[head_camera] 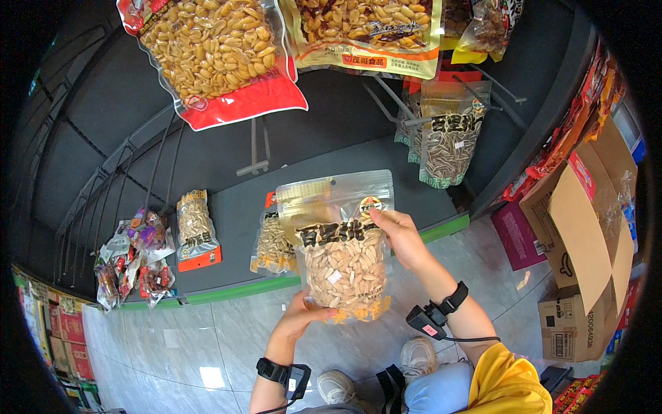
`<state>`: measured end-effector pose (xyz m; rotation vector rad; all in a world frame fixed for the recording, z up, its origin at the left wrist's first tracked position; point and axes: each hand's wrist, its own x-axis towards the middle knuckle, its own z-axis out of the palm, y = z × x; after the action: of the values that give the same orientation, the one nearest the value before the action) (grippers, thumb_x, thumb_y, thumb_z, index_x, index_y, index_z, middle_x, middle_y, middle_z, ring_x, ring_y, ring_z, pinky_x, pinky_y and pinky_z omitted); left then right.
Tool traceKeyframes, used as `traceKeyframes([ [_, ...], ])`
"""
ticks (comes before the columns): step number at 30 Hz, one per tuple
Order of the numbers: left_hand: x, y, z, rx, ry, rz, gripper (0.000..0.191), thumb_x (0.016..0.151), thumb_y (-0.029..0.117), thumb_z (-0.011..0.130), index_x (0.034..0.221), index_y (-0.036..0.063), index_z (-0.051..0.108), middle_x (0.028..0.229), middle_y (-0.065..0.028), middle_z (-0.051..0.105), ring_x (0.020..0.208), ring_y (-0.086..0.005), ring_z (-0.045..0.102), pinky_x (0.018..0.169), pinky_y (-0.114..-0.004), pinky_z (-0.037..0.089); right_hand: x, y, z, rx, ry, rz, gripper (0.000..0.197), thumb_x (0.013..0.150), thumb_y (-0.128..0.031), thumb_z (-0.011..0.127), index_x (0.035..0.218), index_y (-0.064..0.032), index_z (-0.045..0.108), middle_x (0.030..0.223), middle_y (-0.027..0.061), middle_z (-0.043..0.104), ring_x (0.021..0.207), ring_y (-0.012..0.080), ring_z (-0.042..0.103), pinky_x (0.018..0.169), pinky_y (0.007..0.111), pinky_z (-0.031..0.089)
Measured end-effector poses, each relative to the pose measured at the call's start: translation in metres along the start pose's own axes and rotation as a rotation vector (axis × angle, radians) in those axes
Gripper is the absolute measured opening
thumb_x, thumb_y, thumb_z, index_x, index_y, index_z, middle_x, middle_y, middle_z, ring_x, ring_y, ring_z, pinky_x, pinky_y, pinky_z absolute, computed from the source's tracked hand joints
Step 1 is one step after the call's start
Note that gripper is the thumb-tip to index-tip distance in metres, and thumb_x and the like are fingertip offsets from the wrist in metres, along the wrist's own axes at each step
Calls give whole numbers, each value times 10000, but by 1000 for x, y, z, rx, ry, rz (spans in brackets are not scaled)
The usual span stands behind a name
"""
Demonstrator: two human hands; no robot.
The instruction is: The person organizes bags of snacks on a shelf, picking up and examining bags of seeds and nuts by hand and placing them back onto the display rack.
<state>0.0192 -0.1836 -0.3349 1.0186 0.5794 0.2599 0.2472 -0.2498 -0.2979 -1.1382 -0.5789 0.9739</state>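
Note:
A clear zip-top bag of sunflower seeds (345,259) is held upright in front of me between both hands. My left hand (304,316) grips its lower left corner, with the thumb over the front. At the upper right edge, my right hand (397,232) pinches the bag, the thumb near a round emblem. Dark printed characters cross the bag's front, and a small white sticker sits below them. Partly hidden behind it, a smaller seed bag (274,235) rests on the dark shelf board (232,227). Another small seed bag (197,227) lies farther left on that board.
Large peanut bags (217,57) hang overhead from metal display hooks (254,163). Striped-seed bags (452,137) hang at right. Small snack packets (137,259) pile up at the shelf's left end. Open cardboard boxes (584,222) stand on the right, above the tiled floor (181,352).

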Motion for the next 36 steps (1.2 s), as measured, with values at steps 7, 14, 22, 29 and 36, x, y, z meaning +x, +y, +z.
traceKeyframes([
  [7,5,2,-4,12,36,56,714,617,-34,678,1227,-16,308,1026,-91,548,867,-153,559,738,-240,447,-5,-13,8,-84,59,15,299,859,-257,480,875,27,574,818,1,574,731,49,473,664,196,371],
  [14,16,9,-4,377,193,388,853,595,79,735,1279,28,228,1309,-138,249,1217,-225,228,974,-372,224,-4,-14,9,-167,142,0,295,865,-256,472,883,22,569,790,-4,570,684,38,454,614,182,368],
  [22,31,34,56,1064,150,618,954,587,359,725,1323,112,170,1311,-294,81,1233,-414,95,975,-449,172,-6,-13,22,-101,170,-58,288,868,-239,462,913,32,547,778,18,578,676,57,466,616,203,384],
  [29,42,34,73,1220,404,695,853,629,265,681,1313,114,195,1276,-291,160,1176,-434,204,936,-477,229,-20,-26,39,-374,73,-133,296,850,-268,470,934,9,532,765,110,581,675,130,512,618,276,411],
  [36,39,39,79,1375,486,796,516,759,79,529,1237,41,337,1277,-224,286,1185,-374,275,948,-454,253,-17,-13,39,-429,107,-140,286,832,-255,489,897,20,532,840,167,552,730,240,544,652,309,413],
])
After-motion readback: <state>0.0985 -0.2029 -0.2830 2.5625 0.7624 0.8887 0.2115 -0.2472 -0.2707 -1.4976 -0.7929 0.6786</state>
